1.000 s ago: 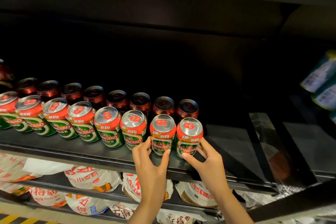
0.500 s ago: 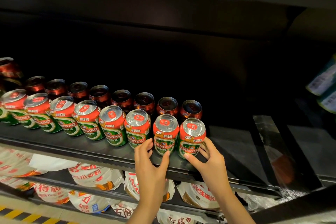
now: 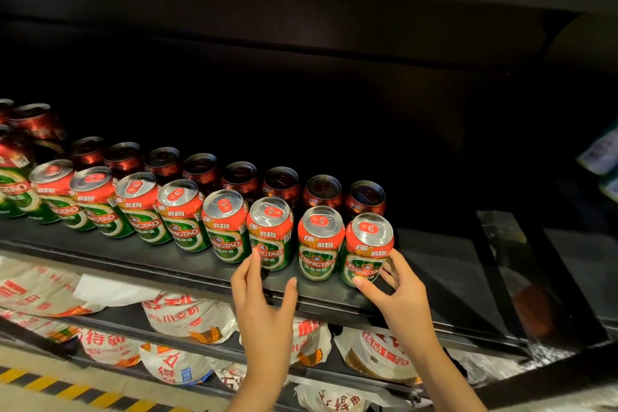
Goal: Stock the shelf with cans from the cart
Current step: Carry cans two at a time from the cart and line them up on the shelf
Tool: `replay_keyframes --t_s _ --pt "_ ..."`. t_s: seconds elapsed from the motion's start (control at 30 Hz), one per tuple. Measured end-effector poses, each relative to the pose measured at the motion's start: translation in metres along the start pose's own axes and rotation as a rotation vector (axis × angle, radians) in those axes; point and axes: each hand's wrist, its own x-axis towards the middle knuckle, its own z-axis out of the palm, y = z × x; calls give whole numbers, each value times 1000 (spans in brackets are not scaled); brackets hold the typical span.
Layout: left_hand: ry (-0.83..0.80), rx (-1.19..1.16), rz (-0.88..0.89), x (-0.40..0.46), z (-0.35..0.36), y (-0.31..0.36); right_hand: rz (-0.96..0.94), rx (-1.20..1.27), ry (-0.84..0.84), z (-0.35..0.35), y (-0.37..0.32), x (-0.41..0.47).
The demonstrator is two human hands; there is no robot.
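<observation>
Aluminium beer cans, red on top and green below with Tsingtao printed on the band, are standing upright in two rows along a dark shelf (image 3: 434, 264). The right hand (image 3: 398, 291) is pinching the end can (image 3: 367, 249) low on its wall, thumb in front and fingers curling behind. The left hand (image 3: 264, 294) is spreading, holding nothing; its fingertips are reaching up just in front of a can (image 3: 270, 233) two places to the left, and contact cannot be told. Between the two hands one more can (image 3: 320, 242) is standing free. Full cans are likely feeling fairly heavy and stiff, with smooth, perhaps slippery sides that dent if squeezed hard; gripping around the mid-wall is looking safest. Counting the front row gives roughly nine cans, the leftmost cut off; the shadowed back row is showing about eight plainly, with more piled at far left. Below the hands, printed bags (image 3: 190, 318) are lying on lower shelves.
</observation>
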Motion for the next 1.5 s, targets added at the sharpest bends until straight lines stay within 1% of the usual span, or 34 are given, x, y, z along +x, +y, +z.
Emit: replay_keyframes --t_s 0.23,0.47,0.57,0.7,0.83,1.2,1.3,1.37,1.43,1.5 --pt "-86 -32 9 -3 -6 0 -9 -14 7 1 -6 -4" --pt "-84 -91 5 0 -8 1 -20 -30 28 3 -7 -6" --pt "-122 -29 34 5 -1 1 -24 -46 42 5 -6 -6" --pt "-71 58 63 8 12 5 -29 -85 56 5 -5 -7" --pt "-23 34 58 5 16 7 -35 -111 60 5 -6 -6" --pt "-42 23 32 5 15 7 -4 -141 99 9 -8 -5" --pt "-109 -24 2 6 7 7 -5 -154 58 9 -12 -6" --pt "-204 -58 -5 5 -4 9 -4 -159 44 7 -15 -13" --pt "-352 -56 6 5 -16 16 -17 -199 98 2 -16 -28" --pt "-536 8 61 3 -23 25 -22 -328 174 -8 -16 -53"
